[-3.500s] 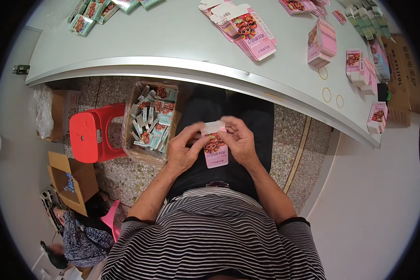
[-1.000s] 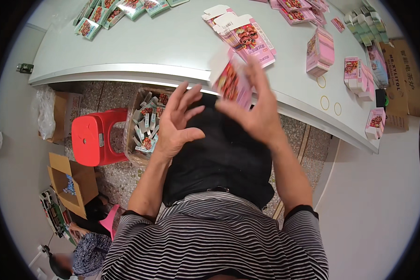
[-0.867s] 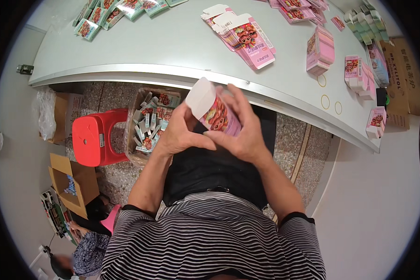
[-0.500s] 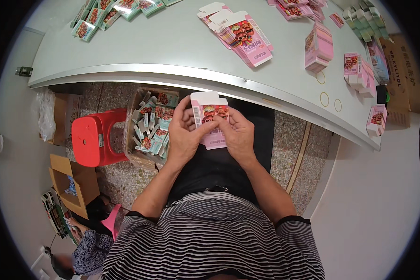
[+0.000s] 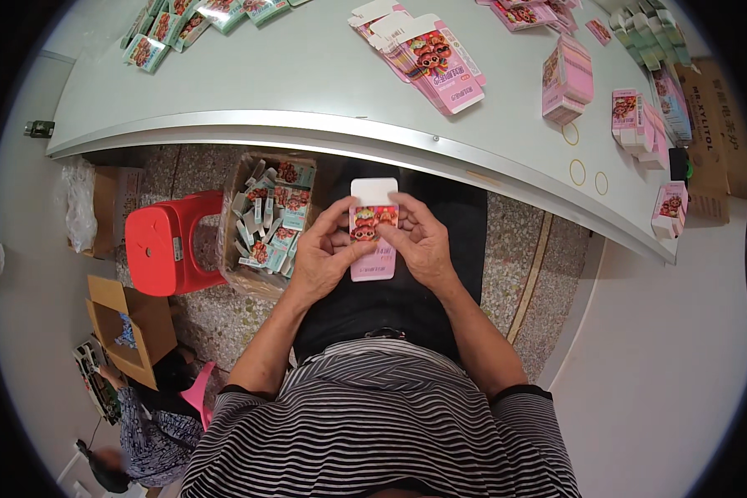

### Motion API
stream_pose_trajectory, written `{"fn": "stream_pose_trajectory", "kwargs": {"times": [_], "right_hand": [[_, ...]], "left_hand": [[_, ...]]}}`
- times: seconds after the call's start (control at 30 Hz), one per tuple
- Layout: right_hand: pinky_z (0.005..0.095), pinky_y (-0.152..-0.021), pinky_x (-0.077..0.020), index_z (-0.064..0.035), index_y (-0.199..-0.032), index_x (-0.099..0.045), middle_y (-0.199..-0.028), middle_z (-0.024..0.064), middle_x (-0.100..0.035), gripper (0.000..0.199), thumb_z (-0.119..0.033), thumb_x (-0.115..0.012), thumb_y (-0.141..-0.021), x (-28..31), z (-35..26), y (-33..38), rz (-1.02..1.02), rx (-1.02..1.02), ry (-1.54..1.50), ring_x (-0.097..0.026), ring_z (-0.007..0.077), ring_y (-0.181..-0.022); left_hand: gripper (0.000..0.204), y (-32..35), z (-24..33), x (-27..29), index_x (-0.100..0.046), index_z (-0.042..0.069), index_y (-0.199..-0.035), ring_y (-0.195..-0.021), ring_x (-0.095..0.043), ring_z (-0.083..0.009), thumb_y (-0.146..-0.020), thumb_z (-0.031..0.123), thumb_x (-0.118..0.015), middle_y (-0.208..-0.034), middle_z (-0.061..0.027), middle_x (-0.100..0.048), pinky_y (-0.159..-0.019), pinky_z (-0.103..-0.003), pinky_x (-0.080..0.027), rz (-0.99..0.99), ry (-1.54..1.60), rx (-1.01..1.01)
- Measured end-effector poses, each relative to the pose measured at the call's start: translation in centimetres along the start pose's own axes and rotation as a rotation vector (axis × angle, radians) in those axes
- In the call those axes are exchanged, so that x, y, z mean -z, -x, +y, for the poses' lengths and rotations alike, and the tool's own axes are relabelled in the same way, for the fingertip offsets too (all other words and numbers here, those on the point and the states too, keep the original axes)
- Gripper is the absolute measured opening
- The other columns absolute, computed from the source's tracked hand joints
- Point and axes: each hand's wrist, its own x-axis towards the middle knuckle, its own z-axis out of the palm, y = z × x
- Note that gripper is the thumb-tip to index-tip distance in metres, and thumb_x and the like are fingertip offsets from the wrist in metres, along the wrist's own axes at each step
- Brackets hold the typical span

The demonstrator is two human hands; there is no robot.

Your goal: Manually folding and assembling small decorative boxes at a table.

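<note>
Head view: left hand [image 5: 319,259] and right hand [image 5: 425,253] both pinch the pink carton [image 5: 373,267], thumbs on its front, above the black-trousered lap [image 5: 423,311] and short of the table [image 5: 266,83]. Half a second ago it was tilted with a side panel showing; now it faces squarely up, that side out of sight. Work looks partway: white end flap [image 5: 373,192] still sticks out, carton not closed.

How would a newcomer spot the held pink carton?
Find the white table, then the dark trousers below its front edge. Over them, left hand and right hand grip the pink carton, its white flap toward the table. Unlike the table's pink boxes, it is held.
</note>
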Motion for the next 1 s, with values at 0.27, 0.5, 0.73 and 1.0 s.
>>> {"fn": "stream_pose_trajectory", "kwargs": {"times": [0.27,0.5,0.73,1.0], "right_hand": [[0.0262,-0.089,-0.0501,0.0050,-0.108,-0.058,-0.113,0.0109,-0.060,0.015,0.003,-0.061,-0.094,1.6,1.6,2.4,-0.110,-0.070,0.071,-0.060,0.0124,-0.101],[0.0280,-0.092,-0.0501,0.0035,-0.120,-0.058,-0.120,0.0122,-0.060,0.027,0.003,-0.062,-0.093,0.0,-0.4,2.3,-0.010,-0.105,-0.121,-0.060,0.0147,-0.106],[0.0263,-0.086,-0.0514,0.0040,-0.109,-0.066,-0.107,0.0088,-0.066,0.016,-0.001,-0.063,-0.094,1.1,-0.5,2.2,-0.034,-0.093,0.091,-0.063,0.0126,-0.099],[0.0240,-0.077,-0.0526,0.0030,-0.109,-0.069,-0.094,0.0069,-0.070,0.020,-0.011,-0.065,-0.095,1.3,-2.1,1.5,-0.112,-0.266,0.152,-0.065,0.0096,-0.085]], "left_hand": [[0.013,1.3,-2.0,1.1,-0.069,0.002,-0.096,-0.082,-0.066,-0.0117,-0.084,0.002,-0.075,-0.099,-0.0099,-0.067,-0.070,-0.024,-0.052,0.021,-0.543,-0.263],[0.014,1.7,-1.5,-0.1,-0.071,-0.003,-0.101,-0.089,-0.065,-0.0161,-0.087,0.000,-0.071,-0.102,-0.0101,-0.067,-0.075,-0.026,-0.053,0.146,-0.195,-0.065],[0.016,2.0,-0.7,0.4,-0.070,-0.003,-0.106,-0.085,-0.064,-0.0117,-0.090,0.001,-0.069,-0.100,-0.0080,-0.068,-0.077,-0.023,-0.051,0.069,-0.166,0.031],[0.015,1.6,0.8,0.2,-0.072,-0.002,-0.103,-0.083,-0.062,-0.0096,-0.089,0.001,-0.069,-0.095,-0.0048,-0.067,-0.074,-0.022,-0.051,0.040,-0.115,0.213]]}}
